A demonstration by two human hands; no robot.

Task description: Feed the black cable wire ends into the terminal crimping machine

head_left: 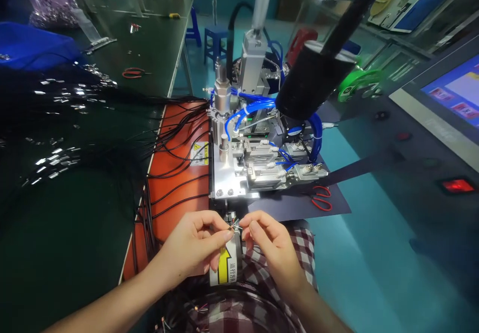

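Over my lap, my left hand pinches a small cable end between thumb and forefinger. Thin bare-looking wires fan out from it, some pale and some darker. My right hand meets it from the right, its thumb and fingertips closed at the tips of those wires. Just beneath both hands is a cylinder-like part with a white label bearing a yellow arrow. Directly ahead stands a metal machine fixture with blue air hoses. Which single wire each fingertip grips is too small to tell.
Black cables run across an orange surface from a dark table on the left. Red-handled scissors lie right of the fixture, and red-handled pliers on the table. A screen stands at right; a black cylinder hangs overhead.
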